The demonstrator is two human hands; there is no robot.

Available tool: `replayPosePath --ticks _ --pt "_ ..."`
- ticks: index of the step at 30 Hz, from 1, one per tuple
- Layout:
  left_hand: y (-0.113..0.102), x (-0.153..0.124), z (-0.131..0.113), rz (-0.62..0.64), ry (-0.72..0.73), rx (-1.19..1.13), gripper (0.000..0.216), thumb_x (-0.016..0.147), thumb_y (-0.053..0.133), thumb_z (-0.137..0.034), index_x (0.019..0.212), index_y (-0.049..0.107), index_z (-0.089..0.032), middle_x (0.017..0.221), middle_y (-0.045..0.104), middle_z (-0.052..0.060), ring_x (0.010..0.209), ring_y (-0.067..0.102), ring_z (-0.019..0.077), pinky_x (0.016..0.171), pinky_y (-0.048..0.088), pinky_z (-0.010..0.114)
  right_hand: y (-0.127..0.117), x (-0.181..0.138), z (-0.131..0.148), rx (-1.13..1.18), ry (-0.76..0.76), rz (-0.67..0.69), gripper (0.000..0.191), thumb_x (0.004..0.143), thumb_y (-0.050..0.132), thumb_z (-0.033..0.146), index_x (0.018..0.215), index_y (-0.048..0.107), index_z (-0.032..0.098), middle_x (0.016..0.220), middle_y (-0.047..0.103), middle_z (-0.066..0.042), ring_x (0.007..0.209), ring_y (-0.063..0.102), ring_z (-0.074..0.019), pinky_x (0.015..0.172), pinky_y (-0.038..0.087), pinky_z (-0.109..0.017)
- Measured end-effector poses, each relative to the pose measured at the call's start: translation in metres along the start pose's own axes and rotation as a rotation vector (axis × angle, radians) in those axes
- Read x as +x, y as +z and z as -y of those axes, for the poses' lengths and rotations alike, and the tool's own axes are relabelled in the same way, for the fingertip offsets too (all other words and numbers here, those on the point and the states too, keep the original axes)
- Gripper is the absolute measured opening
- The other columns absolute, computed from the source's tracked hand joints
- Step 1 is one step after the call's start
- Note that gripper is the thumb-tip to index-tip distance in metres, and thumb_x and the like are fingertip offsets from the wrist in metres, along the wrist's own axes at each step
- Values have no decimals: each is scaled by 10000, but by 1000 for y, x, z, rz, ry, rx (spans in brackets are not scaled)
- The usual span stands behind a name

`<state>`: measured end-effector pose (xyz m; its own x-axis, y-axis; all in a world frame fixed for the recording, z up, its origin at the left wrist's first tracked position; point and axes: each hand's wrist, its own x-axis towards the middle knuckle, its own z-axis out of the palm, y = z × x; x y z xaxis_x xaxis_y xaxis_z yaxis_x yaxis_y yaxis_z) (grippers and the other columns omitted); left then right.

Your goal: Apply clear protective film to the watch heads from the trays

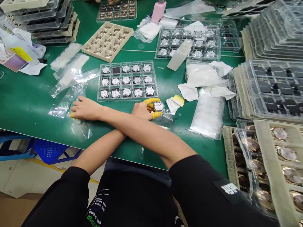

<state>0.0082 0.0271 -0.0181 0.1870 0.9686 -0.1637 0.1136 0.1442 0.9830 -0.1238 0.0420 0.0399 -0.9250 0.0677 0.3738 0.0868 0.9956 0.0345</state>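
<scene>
The forearms are crossing above the near edge of the green worktop (28,104). The left hand (142,110), reaching to the right side, is gripping a round watch case (158,106) between fingers wearing yellow finger cots (152,101); the case is sitting just above the worktop, in front of the clear tray. The right hand (86,108), reaching to the left side, is lying flat with fingers extended, pressing on a clear plastic bag (67,101) and holding nothing. Just beyond both hands, a clear tray (127,80) is holding rows of watch cases, with one compartment showing dark. To the right of it, white wipes (203,77) are lying loose. Farther back, a beige tray (107,41) and a second clear tray (188,42) are sitting on the worktop, with a pink bottle (158,11) standing behind them.
</scene>
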Motion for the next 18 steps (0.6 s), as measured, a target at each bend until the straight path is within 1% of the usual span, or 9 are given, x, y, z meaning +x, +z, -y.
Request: replayPosePath --ticks 2,5,6,8,10,12,13,15,18 --pt "1 -1 1 -15 7 -8 648 666 883 -72 1290 755 -191 900 793 26 784 723 134 801 623 266 -4 20 -11 -1 211 -218 434 1095 346 149 843 700 139 992 724 25 1042 619 -126 879 431 -358" --pt "3 -3 2 -29 26 -36 612 686 875 -93 1277 758 -197 905 795 24 790 726 137 802 624 272 -10 44 -28 39 437 -417 630 1048 44 251 596 431 44 840 596 107 1103 530 -97 850 406 -344" --pt "3 -3 2 -21 30 -44 605 684 873 -92 1269 760 -195 902 796 23 792 729 138 806 624 273 -10 47 -31 64 440 -406 608 1022 -7 231 578 356 31 807 568 117 1121 513 -100 853 406 -351" --pt "2 -3 3 -2 40 -54 598 683 865 -88 1262 759 -192 894 796 19 792 733 136 810 621 270 -6 47 -32 130 415 -243 537 1039 92 188 580 319 24 804 588 121 1147 532 -104 888 417 -357" --pt "0 -3 3 16 44 -54 595 691 857 -97 1269 754 -191 892 795 17 791 732 135 796 618 263 2 39 -28 228 398 33 411 1029 360 116 634 440 34 949 685 99 1173 595 -121 938 442 -355" --pt "-2 -3 4 20 48 -41 599 689 862 -113 1274 755 -191 904 794 21 794 728 134 785 616 258 7 28 -24 319 377 243 161 933 534 9 830 633 82 1190 731 23 1191 658 -150 983 488 -369" --pt "-2 -3 4 15 47 -34 602 681 870 -119 1268 759 -190 911 792 24 795 725 134 783 616 257 6 23 -23 349 366 291 209 893 563 -30 966 690 119 1290 719 -17 1198 678 -170 1001 510 -390" --pt "-3 -3 3 4 35 -35 613 664 884 -121 1262 765 -191 916 787 27 792 716 131 781 615 255 -1 16 -22 370 362 297 396 860 583 -61 1143 717 181 1377 699 -49 1231 681 -202 1038 529 -421" --pt "-3 -2 -1 -10 -3 -67 638 658 879 -110 1278 759 -198 894 771 11 774 703 121 748 600 237 -19 9 -23 391 437 179 278 878 667 13 1098 726 171 1324 733 -27 1270 636 -216 1065 520 -388"
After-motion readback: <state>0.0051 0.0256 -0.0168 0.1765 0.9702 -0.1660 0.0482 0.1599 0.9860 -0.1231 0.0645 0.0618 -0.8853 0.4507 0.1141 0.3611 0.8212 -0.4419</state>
